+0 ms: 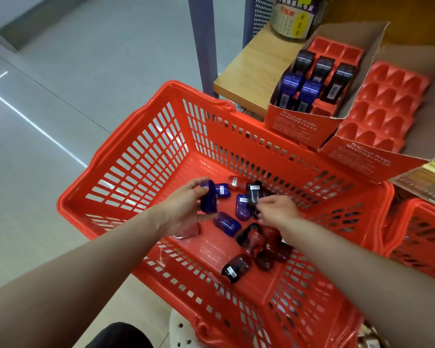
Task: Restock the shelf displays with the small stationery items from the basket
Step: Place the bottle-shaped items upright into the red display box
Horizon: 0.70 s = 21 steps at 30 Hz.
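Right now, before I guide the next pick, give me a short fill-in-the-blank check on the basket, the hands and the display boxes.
1. The left hand grips a sharpener coloured ____.
2. The loose sharpeners lie in the ____ basket.
3. The nearer display box on the shelf holds ____ sharpeners in its tray.
4. The farther display box holds three black sharpeners and ____ blue ones.

Missing words: blue; red; no; two

head view, steeply down, close above basket [126,156]

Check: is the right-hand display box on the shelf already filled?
No. The right display box shows only bare red tray cells, while the left display box holds five sharpeners.
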Available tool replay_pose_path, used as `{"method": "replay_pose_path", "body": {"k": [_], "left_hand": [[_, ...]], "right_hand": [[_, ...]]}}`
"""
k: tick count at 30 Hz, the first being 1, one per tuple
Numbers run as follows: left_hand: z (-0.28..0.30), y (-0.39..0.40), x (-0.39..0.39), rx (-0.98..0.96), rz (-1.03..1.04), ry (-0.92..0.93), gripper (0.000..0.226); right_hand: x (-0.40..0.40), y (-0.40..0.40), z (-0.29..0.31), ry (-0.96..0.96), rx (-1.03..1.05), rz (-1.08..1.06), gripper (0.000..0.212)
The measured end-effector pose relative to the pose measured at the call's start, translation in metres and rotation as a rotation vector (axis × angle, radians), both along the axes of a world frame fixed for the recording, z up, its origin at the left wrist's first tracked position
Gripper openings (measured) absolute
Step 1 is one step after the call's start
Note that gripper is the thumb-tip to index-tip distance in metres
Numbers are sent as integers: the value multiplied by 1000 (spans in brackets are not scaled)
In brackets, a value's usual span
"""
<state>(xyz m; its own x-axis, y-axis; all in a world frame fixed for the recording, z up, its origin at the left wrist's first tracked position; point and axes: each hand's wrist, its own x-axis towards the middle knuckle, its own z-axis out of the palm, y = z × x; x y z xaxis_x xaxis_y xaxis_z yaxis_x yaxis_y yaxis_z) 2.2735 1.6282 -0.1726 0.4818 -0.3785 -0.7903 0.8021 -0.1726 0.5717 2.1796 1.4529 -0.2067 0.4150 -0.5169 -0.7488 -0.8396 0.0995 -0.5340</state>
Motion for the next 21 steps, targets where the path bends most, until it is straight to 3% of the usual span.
{"method": "replay_pose_path", "body": {"k": [2,6,9,11,13,16,21], "left_hand": [[-4,0,3,33,47,-13,31],[-16,-1,5,99,136,-16,28],[-21,-2,9,155,154,-47,20],[-25,-1,11,190,173,-95,20],[-28,2,11,217,197,-112,23],[-29,5,10,254,157,-128,26],[-24,-2,0,257,65,-96,24]], "right_hand": [[2,-13,-9,40,-257,127,24],[4,-11,-22,-57,-448,329,30],[5,2,-26,-176,-548,715,34],[3,14,-33,-127,-603,1036,50],[1,20,-37,-62,-719,1200,50],[-3,13,-34,14,-754,1227,49],[-16,-4,-18,37,-637,1190,54]]}}
